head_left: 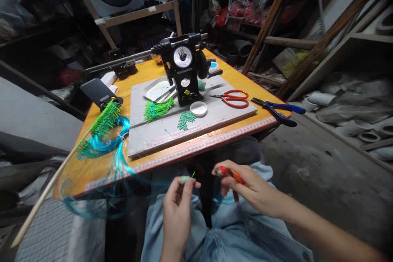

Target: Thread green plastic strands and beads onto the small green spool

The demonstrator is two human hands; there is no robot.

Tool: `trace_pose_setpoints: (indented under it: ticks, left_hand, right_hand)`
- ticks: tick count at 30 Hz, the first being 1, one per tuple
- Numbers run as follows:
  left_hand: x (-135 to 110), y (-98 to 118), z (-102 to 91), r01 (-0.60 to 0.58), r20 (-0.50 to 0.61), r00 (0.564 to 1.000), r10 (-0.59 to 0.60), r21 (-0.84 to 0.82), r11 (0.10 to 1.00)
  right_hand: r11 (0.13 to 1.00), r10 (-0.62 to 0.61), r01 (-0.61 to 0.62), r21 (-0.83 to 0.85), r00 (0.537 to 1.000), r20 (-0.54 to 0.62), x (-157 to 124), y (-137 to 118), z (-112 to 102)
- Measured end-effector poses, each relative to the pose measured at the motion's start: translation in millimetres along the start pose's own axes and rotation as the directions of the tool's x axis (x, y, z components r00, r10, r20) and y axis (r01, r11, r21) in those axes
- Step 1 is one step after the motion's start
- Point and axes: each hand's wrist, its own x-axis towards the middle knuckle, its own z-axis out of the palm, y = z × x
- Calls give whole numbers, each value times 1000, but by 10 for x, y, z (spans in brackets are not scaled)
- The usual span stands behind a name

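My left hand (181,200) is over my lap, its thumb and fingertips pinching a small pale green piece (185,179). A short bright green strand (193,175) sticks up beside it; how the two join is too small to tell. To the right, my right hand (245,184) is closed around red-handled pliers (238,178), whose jaws are mostly hidden by fingers and blur. Thin teal strands (225,200) lie beneath that hand. The two hands are apart, in front of the table edge.
A grey board (144,143) on the orange table (123,75) bears a black winding machine (184,77), green beads (185,120), a white dish (199,109), red scissors (236,99) and green strands (158,109). Blue-handled pliers (278,108) overhang the right edge. Teal fibre (106,141) and a stick (46,194) lie left.
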Motion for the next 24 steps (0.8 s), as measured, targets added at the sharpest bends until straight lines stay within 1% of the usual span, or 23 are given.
trace_pose_setpoints:
  ticks: [1, 2, 4, 7, 11, 15, 20, 24]
  left_hand:
    - [27, -14, -9, -15, 12, 1000, 15, 38, 999]
    - [53, -30, -20, -33, 27, 999, 31, 78, 996]
    - [105, -65, -39, -68, 56, 997, 60, 146, 987]
    - [179, -118, -55, -72, 71, 996, 60, 180, 981]
    - [256, -174, -49, -63, 62, 997, 51, 198, 978]
    - [312, -223, -51, -45, 36, 999, 37, 225, 973]
    - [370, -260, -74, -16, -18, 1000, 22, 271, 962]
    - [400, -261, -76, -15, -19, 1000, 21, 279, 960]
  right_hand:
    - [965, 130, -123, 230, 991, -16, 52, 86, 131]
    - [929, 189, -168, 331, 981, -31, 117, 174, 245]
    - [863, 280, -241, 444, 960, -24, 265, 331, 414]
    - [791, 372, -317, 523, 928, 0, 449, 466, 549]
    - [705, 466, -371, 605, 885, 1, 558, 489, 624]
    - [650, 517, -396, 648, 856, 5, 591, 489, 664]
    - [625, 547, -428, 653, 837, 25, 627, 519, 673]
    - [631, 557, -456, 628, 830, 44, 639, 527, 655]
